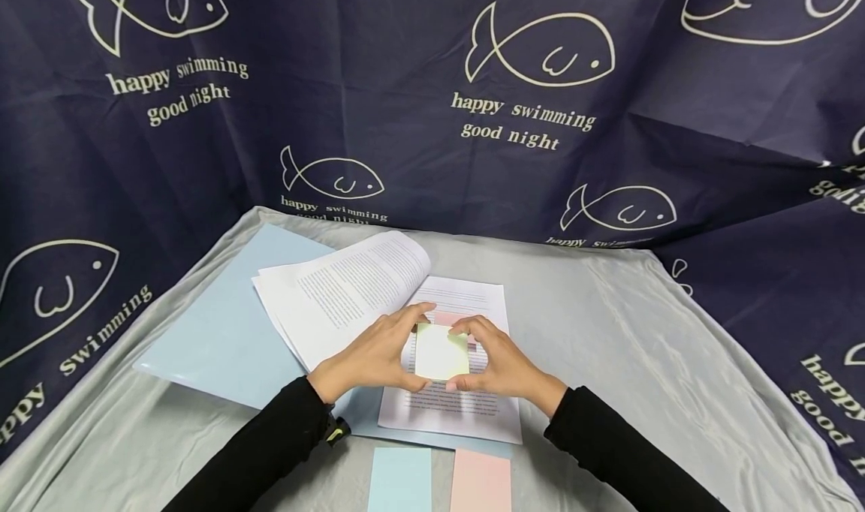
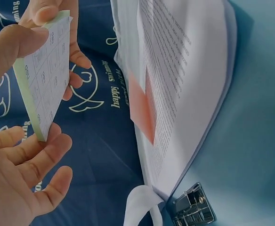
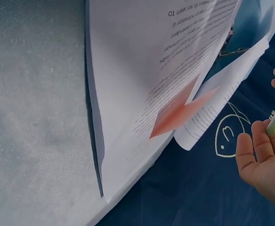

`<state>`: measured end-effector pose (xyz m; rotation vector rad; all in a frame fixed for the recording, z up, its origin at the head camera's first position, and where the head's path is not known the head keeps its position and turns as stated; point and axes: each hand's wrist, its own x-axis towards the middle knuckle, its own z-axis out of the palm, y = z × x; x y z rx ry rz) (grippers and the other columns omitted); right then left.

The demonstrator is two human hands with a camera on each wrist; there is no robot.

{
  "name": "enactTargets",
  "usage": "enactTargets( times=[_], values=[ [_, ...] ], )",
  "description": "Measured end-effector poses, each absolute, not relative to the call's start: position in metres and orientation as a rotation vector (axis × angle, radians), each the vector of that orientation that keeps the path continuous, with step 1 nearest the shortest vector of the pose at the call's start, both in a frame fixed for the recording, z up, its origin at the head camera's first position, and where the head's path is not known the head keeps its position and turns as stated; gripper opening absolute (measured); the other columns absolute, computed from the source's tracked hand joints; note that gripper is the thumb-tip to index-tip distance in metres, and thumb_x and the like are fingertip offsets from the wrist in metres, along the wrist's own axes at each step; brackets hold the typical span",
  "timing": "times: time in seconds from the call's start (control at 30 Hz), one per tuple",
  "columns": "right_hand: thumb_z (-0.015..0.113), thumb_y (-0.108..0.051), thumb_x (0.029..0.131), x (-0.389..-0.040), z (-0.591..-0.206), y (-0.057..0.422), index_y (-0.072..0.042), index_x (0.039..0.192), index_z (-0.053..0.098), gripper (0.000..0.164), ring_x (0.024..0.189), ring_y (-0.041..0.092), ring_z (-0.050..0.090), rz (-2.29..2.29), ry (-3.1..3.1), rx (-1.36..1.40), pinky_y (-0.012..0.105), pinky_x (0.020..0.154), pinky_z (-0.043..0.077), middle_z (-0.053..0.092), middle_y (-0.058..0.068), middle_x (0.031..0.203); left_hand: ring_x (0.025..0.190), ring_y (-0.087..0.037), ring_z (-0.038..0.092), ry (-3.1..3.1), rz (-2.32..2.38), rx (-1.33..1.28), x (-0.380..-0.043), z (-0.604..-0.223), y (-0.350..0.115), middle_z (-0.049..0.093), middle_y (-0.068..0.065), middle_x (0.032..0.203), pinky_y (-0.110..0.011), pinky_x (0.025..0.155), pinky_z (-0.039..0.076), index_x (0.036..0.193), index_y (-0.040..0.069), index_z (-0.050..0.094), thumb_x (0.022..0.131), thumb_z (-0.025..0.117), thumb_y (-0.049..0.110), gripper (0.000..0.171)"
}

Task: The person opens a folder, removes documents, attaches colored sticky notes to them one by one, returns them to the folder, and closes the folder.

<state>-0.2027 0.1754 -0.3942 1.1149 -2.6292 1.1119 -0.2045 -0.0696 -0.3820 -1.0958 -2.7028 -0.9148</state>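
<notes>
Above the open printed pages, a pale green sticky note pad (image 1: 441, 353) is held up between two hands. My left hand (image 1: 374, 353) pinches its left side, thumb on the near edge and fingers at the far edge. The right hand (image 1: 496, 356) grips the other side in the same way. Seen in the left wrist view, the pad's printed backing (image 2: 48, 75) has a grid of small marks. A pink sticky note (image 3: 175, 115) sticks up from the printed page (image 3: 128, 94) beneath.
The stapled pages (image 1: 358, 283) lie turned back in a light blue folder (image 1: 209, 324) with a metal clip (image 2: 194, 207). A blue pad (image 1: 400, 478) and a pink pad (image 1: 482, 482) lie at the near edge. Behind hangs a navy fish-print cloth (image 1: 419, 61); grey cloth (image 1: 595, 362) covers the table.
</notes>
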Motion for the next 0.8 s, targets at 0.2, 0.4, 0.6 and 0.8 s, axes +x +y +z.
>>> enactTargets(
  times=[0.2,0.4,0.6,0.8],
  values=[
    [0.084,-0.022,0.075,-0.2045,-0.3952,0.1761,-0.011,0.110,0.059,0.044,0.118,0.027,0.058,1.171,-2.615,1.130,0.048,0.095,0.050,0.060,0.009,0.125,0.109,-0.018,0.058,-2.712,-0.955,-1.087,-0.2048,-0.3837,-0.0698,0.061,-0.005,0.120,-0.046,0.093,0.045,0.147,0.008,0.033,0.060,0.083,0.031,0.103],
    [0.086,-0.022,0.072,-0.2050,-0.3945,0.1755,-0.011,0.108,0.063,0.044,0.120,0.029,0.056,1.187,-2.656,1.126,0.047,0.099,0.048,0.059,0.009,0.126,0.109,-0.019,0.058,-2.709,-0.979,-1.097,-0.2046,-0.3843,-0.0694,0.059,-0.006,0.121,-0.044,0.090,0.046,0.147,0.008,0.033,0.060,0.084,0.028,0.102],
    [0.080,-0.015,0.079,-0.2052,-0.3941,0.1762,-0.010,0.102,0.068,0.027,0.116,0.028,0.058,1.189,-2.643,1.148,0.041,0.095,0.050,0.061,0.011,0.123,0.108,-0.019,0.058,-2.704,-0.995,-1.125,-0.2040,-0.3846,-0.0698,0.058,-0.006,0.121,-0.040,0.089,0.049,0.146,0.007,0.033,0.060,0.086,0.024,0.103],
    [0.061,-0.004,0.093,-0.2040,-0.3943,0.1747,-0.005,0.093,0.068,0.007,0.109,0.034,0.064,1.160,-2.544,1.114,0.045,0.089,0.053,0.065,0.018,0.120,0.087,-0.012,0.058,-2.704,-1.143,-1.154,-0.2050,-0.3863,-0.0694,0.054,-0.011,0.127,-0.025,0.076,0.051,0.147,0.005,0.029,0.062,0.087,0.013,0.103]
  ],
)
